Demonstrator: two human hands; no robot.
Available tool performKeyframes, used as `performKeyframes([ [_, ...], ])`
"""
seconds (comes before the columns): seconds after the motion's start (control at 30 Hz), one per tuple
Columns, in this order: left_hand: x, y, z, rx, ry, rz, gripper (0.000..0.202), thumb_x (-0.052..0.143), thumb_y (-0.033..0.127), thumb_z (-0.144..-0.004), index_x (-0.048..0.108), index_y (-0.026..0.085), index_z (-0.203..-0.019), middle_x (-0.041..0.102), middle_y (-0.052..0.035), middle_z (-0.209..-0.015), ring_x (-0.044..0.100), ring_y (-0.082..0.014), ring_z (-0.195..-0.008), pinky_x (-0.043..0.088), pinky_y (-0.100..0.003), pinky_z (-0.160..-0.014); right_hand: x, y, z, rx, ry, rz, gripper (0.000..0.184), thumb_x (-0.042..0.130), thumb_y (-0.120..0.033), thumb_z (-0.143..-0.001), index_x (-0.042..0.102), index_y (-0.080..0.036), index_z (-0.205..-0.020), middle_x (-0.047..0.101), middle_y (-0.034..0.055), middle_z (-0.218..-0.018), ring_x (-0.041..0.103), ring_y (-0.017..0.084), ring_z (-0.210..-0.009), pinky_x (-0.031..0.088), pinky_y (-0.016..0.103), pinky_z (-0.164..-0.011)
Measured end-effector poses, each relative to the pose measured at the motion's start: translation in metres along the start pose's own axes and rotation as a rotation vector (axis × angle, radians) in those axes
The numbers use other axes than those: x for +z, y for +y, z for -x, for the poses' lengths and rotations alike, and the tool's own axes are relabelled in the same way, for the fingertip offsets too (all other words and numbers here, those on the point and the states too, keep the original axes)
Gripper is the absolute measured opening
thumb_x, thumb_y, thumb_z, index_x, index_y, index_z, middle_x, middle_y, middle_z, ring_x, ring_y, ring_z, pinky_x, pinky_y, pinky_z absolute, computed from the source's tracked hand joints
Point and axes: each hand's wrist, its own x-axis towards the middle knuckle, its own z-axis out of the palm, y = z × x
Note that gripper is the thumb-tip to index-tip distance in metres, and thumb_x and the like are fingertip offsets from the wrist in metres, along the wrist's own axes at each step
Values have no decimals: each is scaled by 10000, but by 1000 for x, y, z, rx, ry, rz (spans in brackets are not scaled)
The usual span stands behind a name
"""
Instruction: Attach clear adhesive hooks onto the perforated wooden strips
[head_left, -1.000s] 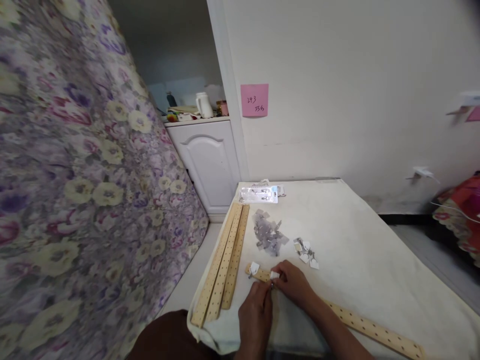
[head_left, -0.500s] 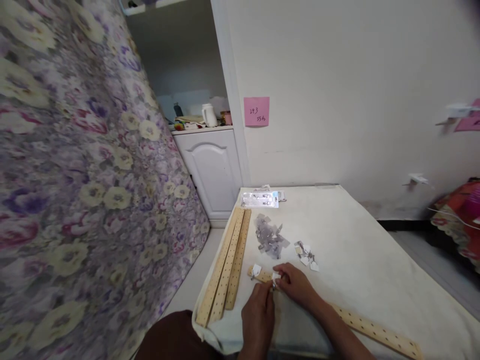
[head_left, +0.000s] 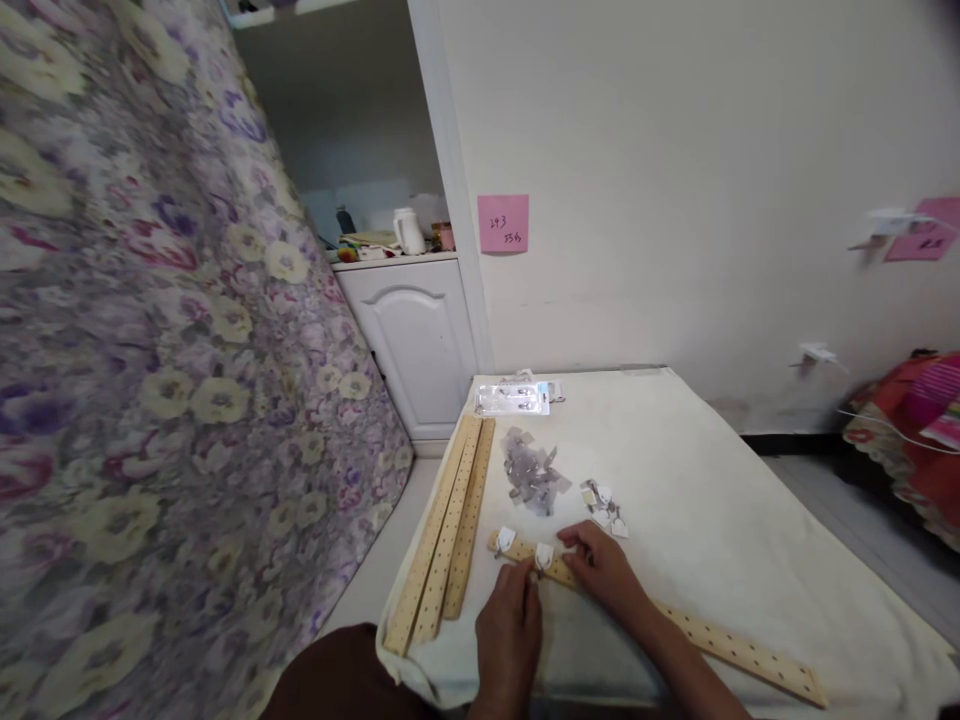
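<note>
A long perforated wooden strip (head_left: 739, 648) lies slantwise across the near part of the table, passing under my right forearm. Two white tags sit at its left end, each with a small metal piece: one tag (head_left: 505, 540) near the tip, another tag (head_left: 544, 556) a little to the right. My left hand (head_left: 510, 620) is closed at the strip's near edge, fingertips just below the second tag; the exact grip is partly hidden. Just right of that tag, my right hand (head_left: 604, 570) hovers over or touches the strip, thumb and forefinger apart with nothing between them.
Three perforated wooden strips (head_left: 450, 530) lie along the table's left edge. Beyond my hands are a pile of clear grey plastic pieces (head_left: 532, 475) and several white tags with metal parts (head_left: 606, 508). Clear packaging (head_left: 510, 399) lies at the back, near the wall.
My right hand has let go of the second tag and moved slightly right, uncovering it. My left hand stays by the strip. The whole view has shifted a little.
</note>
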Motion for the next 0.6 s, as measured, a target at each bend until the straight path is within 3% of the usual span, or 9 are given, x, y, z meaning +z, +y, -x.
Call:
performKeyframes([
  [0.2,-2,6,-1,-3,1,-36,305,404,209,-883,588,247,-1124,642,-28,-949,632,-169,-880,488,-273,-741,15,-4,-4,-108,-62,12,389,544,-109,-663,631,-213,-1027,609,42,-992,550,184,-932,438,294,-848],
  [0.37,-2,4,0,12,-17,-51,311,390,215,-898,588,256,-1134,638,-28,-946,633,-165,-877,492,-271,-736,22,-3,-5,-69,-62,91,278,576,-143,-673,646,-202,-935,605,35,-911,554,191,-914,429,294,-839],
  [0.6,1,1,1,40,-2,-35,301,398,223,-902,591,257,-1131,636,-29,-945,627,-158,-879,492,-257,-747,22,-2,-5,-36,-87,86,283,557,-122,-687,637,-217,-941,606,28,-927,559,182,-895,435,285,-821],
])
